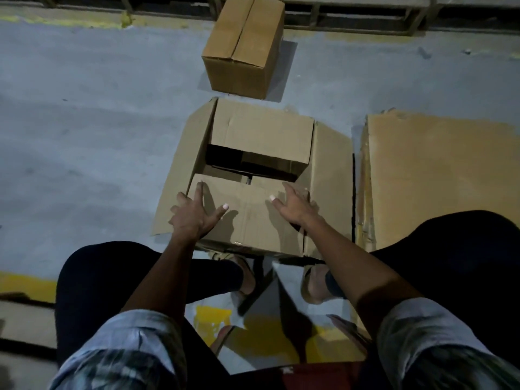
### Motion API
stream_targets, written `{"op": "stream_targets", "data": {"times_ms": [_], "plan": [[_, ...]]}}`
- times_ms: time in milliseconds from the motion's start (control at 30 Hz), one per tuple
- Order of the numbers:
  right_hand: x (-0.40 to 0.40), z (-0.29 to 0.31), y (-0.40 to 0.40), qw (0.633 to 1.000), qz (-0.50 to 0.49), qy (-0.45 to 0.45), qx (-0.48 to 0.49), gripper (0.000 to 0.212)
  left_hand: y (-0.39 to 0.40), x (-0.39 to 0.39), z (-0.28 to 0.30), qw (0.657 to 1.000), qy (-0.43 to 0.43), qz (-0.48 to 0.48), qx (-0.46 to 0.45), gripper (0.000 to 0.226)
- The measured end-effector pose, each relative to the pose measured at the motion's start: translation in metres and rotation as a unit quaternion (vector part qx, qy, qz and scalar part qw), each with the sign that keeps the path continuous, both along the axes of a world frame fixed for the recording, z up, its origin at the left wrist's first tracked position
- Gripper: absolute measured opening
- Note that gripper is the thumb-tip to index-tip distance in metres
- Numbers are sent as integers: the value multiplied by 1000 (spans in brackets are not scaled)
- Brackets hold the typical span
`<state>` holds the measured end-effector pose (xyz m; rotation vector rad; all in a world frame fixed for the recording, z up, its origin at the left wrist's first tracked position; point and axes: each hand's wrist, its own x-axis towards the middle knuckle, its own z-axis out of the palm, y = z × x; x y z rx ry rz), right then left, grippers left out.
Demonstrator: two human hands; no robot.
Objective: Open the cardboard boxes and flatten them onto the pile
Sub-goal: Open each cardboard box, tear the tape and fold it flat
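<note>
An opened cardboard box [261,136] stands on the floor in front of me, its side flaps spread out left and right and a dark gap showing inside. My left hand [194,215] rests with spread fingers on the left end of its near flap [244,218]. My right hand [292,206] lies with straight fingers on the right end of that same flap. A closed cardboard box [244,46] stands farther away. Flattened cardboard [439,175] lies on the floor to the right.
Grey concrete floor [84,122] stretches to the left. Yellow painted lines [25,285] run near my knees and along the far wall. My feet in sandals [315,282] are just behind the open box. Wooden pallets [365,12] line the far edge.
</note>
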<state>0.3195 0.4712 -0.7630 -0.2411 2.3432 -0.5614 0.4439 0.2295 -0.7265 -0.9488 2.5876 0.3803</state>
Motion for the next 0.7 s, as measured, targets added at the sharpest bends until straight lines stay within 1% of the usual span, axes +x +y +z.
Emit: {"op": "stream_targets", "data": {"times_ms": [100, 167, 200, 267, 300, 333, 367, 400, 433, 467, 500, 533, 567, 600, 633, 700], "plan": [[-1, 3, 2, 1000, -2, 14, 2, 78, 2, 1, 4, 999, 21, 36, 27, 89], [-5, 17, 2, 999, -7, 41, -4, 66, 1, 0, 9, 991, 70, 86, 73, 80], [-8, 27, 2, 998, -11, 63, 3, 61, 2, -1, 16, 980, 109, 122, 109, 77], [-12, 49, 2, 994, -41, 100, 23, 64, -5, -6, 25, 941, 199, 195, 192, 80], [-13, 59, 4, 992, -59, 106, 27, 67, -12, -7, 29, 914, 229, 239, 236, 85], [-14, 68, 6, 992, -70, 104, 27, 70, -20, -7, 33, 883, 239, 287, 285, 94], [-14, 75, 9, 994, -73, 80, 28, 73, -28, -4, 37, 848, 235, 333, 340, 103], [-12, 83, 12, 997, -65, 40, 31, 75, -33, 0, 43, 817, 227, 363, 387, 105], [-10, 90, 16, 998, -54, -14, 31, 77, -35, 5, 50, 792, 225, 376, 424, 99], [-7, 97, 20, 997, -38, -64, 28, 75, -37, 12, 52, 786, 220, 381, 434, 86], [-4, 103, 23, 993, -19, -111, 26, 68, -39, 18, 52, 789, 222, 380, 428, 70], [0, 107, 26, 988, 5, -151, 19, 56, -41, 23, 50, 802, 215, 377, 411, 56], [3, 110, 28, 982, 39, -181, 19, 46, -44, 29, 45, 816, 209, 365, 396, 48], [8, 111, 29, 978, 76, -191, 25, 43, -48, 36, 38, 837, 190, 342, 382, 49], [12, 110, 31, 975, 105, -196, 30, 46, -53, 42, 27, 853, 179, 324, 369, 54], [22, 104, 31, 965, 135, -222, 29, 62, -62, 50, 9, 860, 160, 303, 379, 62]]}}
